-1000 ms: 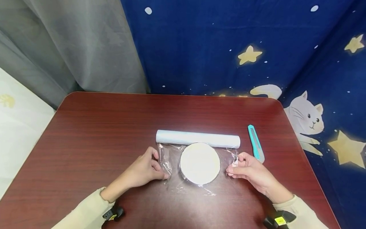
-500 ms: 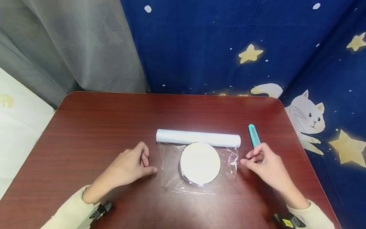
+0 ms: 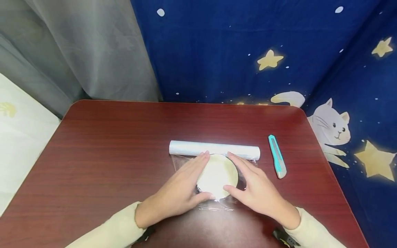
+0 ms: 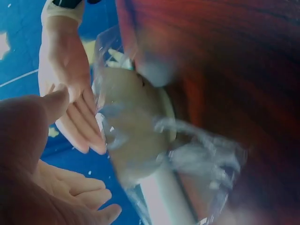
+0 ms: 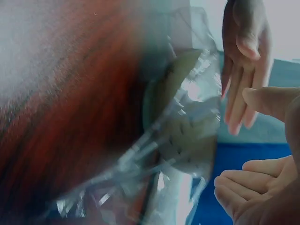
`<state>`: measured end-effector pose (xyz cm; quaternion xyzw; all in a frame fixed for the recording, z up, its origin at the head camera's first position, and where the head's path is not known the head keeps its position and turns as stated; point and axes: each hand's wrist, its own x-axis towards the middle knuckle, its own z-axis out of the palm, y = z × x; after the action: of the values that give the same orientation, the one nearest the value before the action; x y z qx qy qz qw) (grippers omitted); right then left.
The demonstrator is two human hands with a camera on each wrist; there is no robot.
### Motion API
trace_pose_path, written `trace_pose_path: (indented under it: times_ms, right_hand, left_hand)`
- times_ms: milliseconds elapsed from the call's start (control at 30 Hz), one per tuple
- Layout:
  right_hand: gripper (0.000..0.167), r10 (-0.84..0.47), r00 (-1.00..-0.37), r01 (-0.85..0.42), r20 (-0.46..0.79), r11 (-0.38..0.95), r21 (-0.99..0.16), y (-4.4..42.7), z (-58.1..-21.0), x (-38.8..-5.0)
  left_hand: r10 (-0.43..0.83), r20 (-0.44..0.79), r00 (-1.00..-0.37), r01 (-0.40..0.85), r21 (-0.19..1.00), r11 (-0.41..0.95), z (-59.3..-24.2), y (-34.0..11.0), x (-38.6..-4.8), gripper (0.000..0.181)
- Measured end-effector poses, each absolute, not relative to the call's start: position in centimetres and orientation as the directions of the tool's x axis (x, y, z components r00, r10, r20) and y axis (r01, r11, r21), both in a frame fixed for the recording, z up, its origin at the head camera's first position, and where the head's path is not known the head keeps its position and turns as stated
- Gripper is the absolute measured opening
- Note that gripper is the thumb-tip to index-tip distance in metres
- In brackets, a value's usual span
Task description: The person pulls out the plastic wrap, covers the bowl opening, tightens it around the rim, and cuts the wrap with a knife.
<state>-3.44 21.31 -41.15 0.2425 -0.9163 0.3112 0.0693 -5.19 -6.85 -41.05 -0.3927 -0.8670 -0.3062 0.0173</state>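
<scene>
A round bowl-like container (image 3: 217, 175), pale on top, stands on the table with clear film (image 4: 206, 150) over it and spreading past its sides. Fingers extended, the left hand (image 3: 178, 189) is over the container's left edge; the right hand (image 3: 258, 187) mirrors it over the right edge. Both wrist views show the palms facing down toward the film, thumbs apart from the fingers, nothing gripped. Whether the fingertips touch the film, I cannot tell. Directly behind the container lies a white roll (image 3: 214, 148), from which the film extends.
A teal utility knife (image 3: 277, 156) lies on the dark red table (image 3: 124, 131), right of the roll. Grey (image 3: 102, 48) and blue (image 3: 217, 51) curtains hang behind the table's back edge.
Both hands let go of the film's side edges, moved outward, then came inward over the container. The roll, container and knife stay about where they were.
</scene>
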Motion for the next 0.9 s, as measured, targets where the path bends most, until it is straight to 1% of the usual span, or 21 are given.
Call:
trace_pose_path:
  times_ms: [200, 400, 567, 700, 900]
  right_hand:
    - [0.097, -0.419, -0.877, -0.476, 0.236, 0.69, -0.544, 20.4, -41.8, -3.4]
    - [0.108, -0.444, -0.867, -0.491, 0.227, 0.679, -0.546, 20.0, -42.4, -3.2]
    - [0.113, -0.454, -0.86, -0.505, 0.235, 0.682, -0.53, 20.1, -42.6, -3.1]
    - [0.116, -0.461, -0.853, -0.516, 0.244, 0.677, -0.525, 20.3, -42.9, -3.1]
    - [0.119, -0.466, -0.85, -0.516, 0.244, 0.65, -0.558, 20.6, -43.4, -3.2]
  left_hand:
    - [0.696, 0.266, -0.667, 0.714, 0.497, 0.494, -41.9, -5.8, -5.6, 0.11]
    - [0.704, 0.234, -0.671, 0.7, 0.511, 0.498, -42.4, -5.8, -5.8, 0.12]
    - [0.702, 0.244, -0.67, 0.705, 0.504, 0.498, -42.8, -5.8, -5.9, 0.124]
    - [0.695, 0.235, -0.68, 0.694, 0.511, 0.507, -42.9, -5.8, -5.8, 0.126]
    - [0.661, 0.233, -0.713, 0.658, 0.549, 0.515, -43.4, -6.1, -5.6, 0.125]
